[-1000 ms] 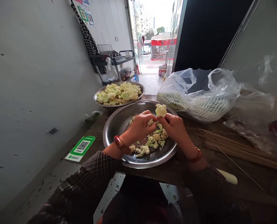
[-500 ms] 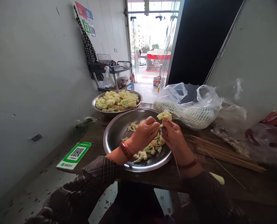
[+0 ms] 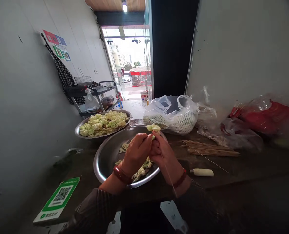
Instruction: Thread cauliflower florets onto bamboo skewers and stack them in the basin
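Both hands meet above the right side of a wide metal bowl (image 3: 100,164). My left hand (image 3: 137,150) is closed, its fingertips pinching a small pale-green cauliflower piece (image 3: 153,137). My right hand (image 3: 164,156) is closed around a thin skewer (image 3: 168,174), whose lower end runs down past the wrist. A cauliflower floret (image 3: 153,128) sits just above the right fingertips. More cut florets (image 3: 139,174) lie in the bowl, partly hidden by my left hand and forearm.
Behind the bowl, a second metal bowl (image 3: 78,130) is heaped with cauliflower. White plastic bags (image 3: 173,117) stand beyond. To the right lie loose skewers (image 3: 210,149) and a pale-handled knife (image 3: 203,172); a green QR-code sign (image 3: 59,198) is at left.
The view has turned to the right, so the scene appears shifted left. My hands have come closer together, and the knife handle now shows fully beside my right wrist.
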Available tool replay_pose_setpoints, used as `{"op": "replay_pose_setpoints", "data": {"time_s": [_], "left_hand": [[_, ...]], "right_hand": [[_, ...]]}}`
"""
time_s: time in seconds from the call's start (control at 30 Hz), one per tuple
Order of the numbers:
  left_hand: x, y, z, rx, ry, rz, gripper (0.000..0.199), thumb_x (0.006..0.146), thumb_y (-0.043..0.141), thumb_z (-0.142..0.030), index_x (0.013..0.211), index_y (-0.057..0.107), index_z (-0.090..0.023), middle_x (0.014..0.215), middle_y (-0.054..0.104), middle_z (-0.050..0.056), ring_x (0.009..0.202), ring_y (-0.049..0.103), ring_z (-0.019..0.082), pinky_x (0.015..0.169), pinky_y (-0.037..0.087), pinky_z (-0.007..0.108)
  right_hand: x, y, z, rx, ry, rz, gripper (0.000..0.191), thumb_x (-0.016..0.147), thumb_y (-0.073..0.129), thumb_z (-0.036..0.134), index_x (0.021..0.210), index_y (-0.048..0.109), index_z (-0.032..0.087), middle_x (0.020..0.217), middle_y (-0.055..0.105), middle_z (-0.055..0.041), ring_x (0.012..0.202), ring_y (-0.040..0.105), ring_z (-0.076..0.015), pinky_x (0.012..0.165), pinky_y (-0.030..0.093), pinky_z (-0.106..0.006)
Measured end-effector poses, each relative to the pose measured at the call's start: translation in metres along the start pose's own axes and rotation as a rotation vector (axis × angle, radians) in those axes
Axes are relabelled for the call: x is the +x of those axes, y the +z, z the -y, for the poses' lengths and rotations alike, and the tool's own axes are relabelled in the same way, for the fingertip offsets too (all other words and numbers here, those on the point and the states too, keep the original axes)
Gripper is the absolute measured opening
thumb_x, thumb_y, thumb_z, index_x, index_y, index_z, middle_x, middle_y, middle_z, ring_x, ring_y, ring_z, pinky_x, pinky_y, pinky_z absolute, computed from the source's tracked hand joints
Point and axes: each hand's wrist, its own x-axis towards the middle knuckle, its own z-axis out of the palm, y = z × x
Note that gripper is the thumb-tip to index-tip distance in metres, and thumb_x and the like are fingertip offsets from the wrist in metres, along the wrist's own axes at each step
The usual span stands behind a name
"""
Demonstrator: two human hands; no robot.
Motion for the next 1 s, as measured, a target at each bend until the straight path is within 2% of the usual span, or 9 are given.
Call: {"op": "replay_pose_setpoints", "data": {"time_s": [0.1, 0.17, 0.27, 0.37, 0.43, 0.57, 0.67, 0.77, 1.0], "left_hand": [[0.0, -0.009, 0.002, -0.079, -0.001, -0.015, 0.023, 0.094, 0.056, -0.011, 0.115, 0.064, -0.017, 0.093, 0.061, 0.006, 0.087, 0.06, 0.015, 0.076, 0.055, 0.026], [0.0, -0.018, 0.003, -0.175, -0.108, -0.006, 0.022, 0.094, 0.058, -0.014, 0.113, 0.068, -0.018, 0.096, 0.065, 0.006, 0.09, 0.063, 0.015, 0.079, 0.056, 0.027], [-0.003, -0.033, 0.001, -0.386, -0.492, 0.088, 0.016, 0.093, 0.061, -0.026, 0.103, 0.072, -0.019, 0.092, 0.069, 0.005, 0.083, 0.067, 0.016, 0.074, 0.056, 0.028], [-0.005, -0.045, -0.006, -0.663, -0.938, 0.217, 0.026, 0.092, 0.063, -0.04, 0.1, 0.072, -0.017, 0.075, 0.069, 0.003, 0.068, 0.065, 0.015, 0.064, 0.053, 0.027], [-0.006, -0.05, -0.01, -0.847, -1.104, 0.22, 0.029, 0.089, 0.066, -0.044, 0.099, 0.071, -0.016, 0.07, 0.068, 0.002, 0.065, 0.064, 0.014, 0.065, 0.052, 0.026], [-0.012, -0.051, -0.01, -1.112, -1.283, 0.094, 0.032, 0.079, 0.077, -0.042, 0.094, 0.068, -0.015, 0.07, 0.068, 0.001, 0.068, 0.066, 0.014, 0.072, 0.055, 0.028], [-0.022, -0.049, -0.005, -1.217, -1.436, 0.003, 0.039, 0.068, 0.086, -0.038, 0.09, 0.066, -0.013, 0.069, 0.067, 0.001, 0.067, 0.068, 0.015, 0.072, 0.057, 0.03], [-0.031, -0.045, -0.004, -1.262, -1.524, -0.042, 0.041, 0.062, 0.089, -0.034, 0.087, 0.065, -0.013, 0.067, 0.067, 0.001, 0.067, 0.069, 0.016, 0.072, 0.056, 0.03], [-0.04, -0.037, -0.006, -1.316, -1.586, 0.026, 0.034, 0.065, 0.087, -0.027, 0.088, 0.067, -0.012, 0.07, 0.071, 0.004, 0.073, 0.072, 0.019, 0.073, 0.059, 0.033]], "right_hand": [[-0.008, 0.005, -0.002, -0.016, -0.02, 0.038, 0.047, 0.082, 0.077, 0.03, 0.06, 0.036, 0.021, 0.04, 0.031, 0.0143, 0.032, 0.02, -0.0001, 0.031, 0.019, -0.011], [-0.009, 0.005, -0.003, -0.121, -0.114, 0.061, 0.046, 0.076, 0.082, 0.036, 0.063, 0.041, 0.021, 0.041, 0.032, 0.0149, 0.033, 0.019, -0.0004, 0.031, 0.017, -0.012], [-0.008, 0.002, -0.002, -0.388, -0.263, 0.108, 0.048, 0.066, 0.088, 0.046, 0.065, 0.048, 0.02, 0.042, 0.034, 0.0144, 0.035, 0.02, -0.0008, 0.032, 0.014, -0.014], [-0.006, -0.005, 0.0, -0.628, -0.287, 0.167, 0.048, 0.066, 0.085, 0.054, 0.063, 0.053, 0.019, 0.043, 0.032, 0.0132, 0.037, 0.02, -0.0013, 0.035, 0.013, -0.016], [-0.006, -0.012, 0.003, -0.729, -0.312, 0.181, 0.046, 0.069, 0.081, 0.057, 0.066, 0.057, 0.018, 0.043, 0.032, 0.0125, 0.038, 0.021, -0.0025, 0.036, 0.013, -0.018], [-0.006, -0.036, 0.021, -0.984, -0.394, 0.179, 0.047, 0.08, 0.067, 0.063, 0.081, 0.068, 0.017, 0.044, 0.034, 0.0112, 0.039, 0.024, -0.0058, 0.04, 0.016, -0.021], [-0.001, -0.053, 0.042, -1.563, -0.471, 0.188, 0.045, 0.094, 0.048, 0.054, 0.081, 0.069, 0.016, 0.049, 0.044, 0.0063, 0.046, 0.038, -0.0097, 0.047, 0.028, -0.023], [0.006, -0.058, 0.054, -2.067, -0.428, 0.215, 0.036, 0.094, 0.053, 0.035, 0.066, 0.067, 0.017, 0.06, 0.061, -0.002, 0.06, 0.055, -0.0144, 0.058, 0.038, -0.025], [0.017, -0.039, 0.035, -2.348, -0.263, 0.146, 0.01, 0.081, 0.071, 0.021, 0.08, 0.079, 0.015, 0.096, 0.078, -0.0151, 0.093, 0.07, -0.0252, 0.077, 0.046, -0.029]]}}
